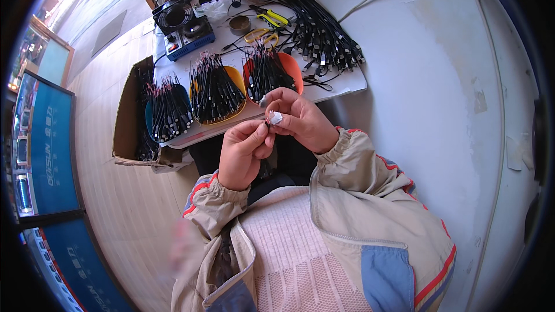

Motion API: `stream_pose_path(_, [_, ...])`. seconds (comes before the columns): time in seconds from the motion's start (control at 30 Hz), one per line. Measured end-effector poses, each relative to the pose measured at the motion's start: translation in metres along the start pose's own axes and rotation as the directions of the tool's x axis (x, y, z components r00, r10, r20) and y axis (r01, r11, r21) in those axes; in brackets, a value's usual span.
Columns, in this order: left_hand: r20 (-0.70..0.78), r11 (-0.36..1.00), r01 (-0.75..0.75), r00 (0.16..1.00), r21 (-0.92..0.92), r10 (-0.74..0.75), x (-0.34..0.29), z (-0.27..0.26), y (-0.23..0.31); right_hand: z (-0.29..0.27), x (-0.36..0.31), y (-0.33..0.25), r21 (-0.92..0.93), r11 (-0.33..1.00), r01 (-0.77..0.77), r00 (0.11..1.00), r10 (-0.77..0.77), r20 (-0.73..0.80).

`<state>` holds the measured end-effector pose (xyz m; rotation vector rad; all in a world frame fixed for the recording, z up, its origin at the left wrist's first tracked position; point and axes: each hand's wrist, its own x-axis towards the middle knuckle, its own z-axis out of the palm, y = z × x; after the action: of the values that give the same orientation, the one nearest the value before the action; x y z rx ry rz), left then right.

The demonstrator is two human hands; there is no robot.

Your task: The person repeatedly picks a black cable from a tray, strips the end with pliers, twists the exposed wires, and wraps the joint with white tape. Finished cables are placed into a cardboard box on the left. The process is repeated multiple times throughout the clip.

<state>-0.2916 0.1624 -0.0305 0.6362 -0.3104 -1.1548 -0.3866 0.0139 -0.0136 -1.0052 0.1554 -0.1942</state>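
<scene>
My left hand (pixel 243 153) and my right hand (pixel 303 120) meet in front of my chest, near the table's front edge. Thumb and forefinger of the left pinch a thin dark cable end, mostly hidden by the fingers. The right hand's fingertips close on the same spot from the other side. White wrapping (pixel 276 117) covers the right thumb tip, and something grey sits on one fingertip. Just beyond the hands stand a red-orange bin (pixel 293 70), a yellow bin (pixel 236 77) and a blue bin (pixel 148 117), each filled with short black cables with bare reddish wire ends.
A blue-fronted soldering station (pixel 189 45) with a black fan (pixel 174 16) stands at the back left. Yellow-handled cutters (pixel 276 18), scissors (pixel 256 36) and a round tin (pixel 239 25) lie behind the bins. Bundled black cables (pixel 324 40) fill the right. A cardboard box (pixel 126 124) stands left.
</scene>
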Motion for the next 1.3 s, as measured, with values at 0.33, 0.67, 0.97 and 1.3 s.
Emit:
stream_pose_path(0.33, [-0.072, 0.873, -0.113, 0.983, 0.474, 0.166, 0.001, 0.008, -0.003, -0.021, 0.004, 0.019, 0.445, 0.841, -0.309, 0.949, 0.245, 0.197])
stream_pose_path(0.67, [-0.086, 0.916, -0.066, 0.990, 0.397, 0.109, 0.019, 0.003, -0.004, -0.181, 0.122, -0.070, -0.935, 0.248, -0.253, 0.711, -0.607, -0.354])
stream_pose_path(0.97, [-0.103, 0.853, -0.037, 0.989, 0.521, 0.105, 0.011, -0.001, -0.004, -0.209, 0.185, -0.098, -0.763, -0.257, -0.593, 0.793, -0.349, -0.499])
stream_pose_path(1.3, [-0.133, 0.987, -0.078, 0.986, 0.139, 0.097, 0.022, 0.009, -0.002, -0.109, 0.032, -0.075, -0.887, 0.449, -0.113, 0.772, -0.523, -0.363])
